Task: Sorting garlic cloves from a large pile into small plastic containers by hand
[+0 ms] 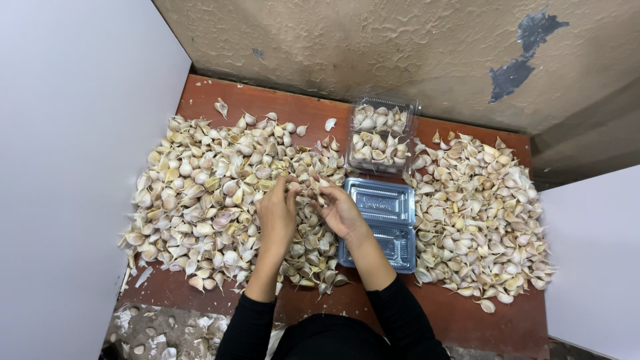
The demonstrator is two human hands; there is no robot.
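A reddish-brown wooden table [453,317] fills the middle of the head view, set against a rough tan wall [373,47] on the far side and flanked by pale panels left and right. The largest item on it is the left heap of garlic cloves [200,193], unpeeled, spreading from the far left corner to the near centre. A second, smaller heap of garlic cloves [480,213] lies on the right side, well apart from the first.

Between the heaps sit two clear plastic clamshell containers. The near one, an open empty clamshell container [381,223], lies flat with both halves showing. The far one, a filled clamshell container [380,137], holds cloves and stands just beyond it.

Both forearms wear black sleeves. The left hand [277,213] hovers over the near right edge of the left heap, fingers curled and pinched together at the tips. The right hand [340,210] is just beside it, touching the left edge of the empty container, fingers likewise drawn in. A garlic clove [313,185] appears to be held between the fingertips of both hands, though the grip is too small to confirm.

Loose skins and stray cloves [153,333] litter the floor near left.
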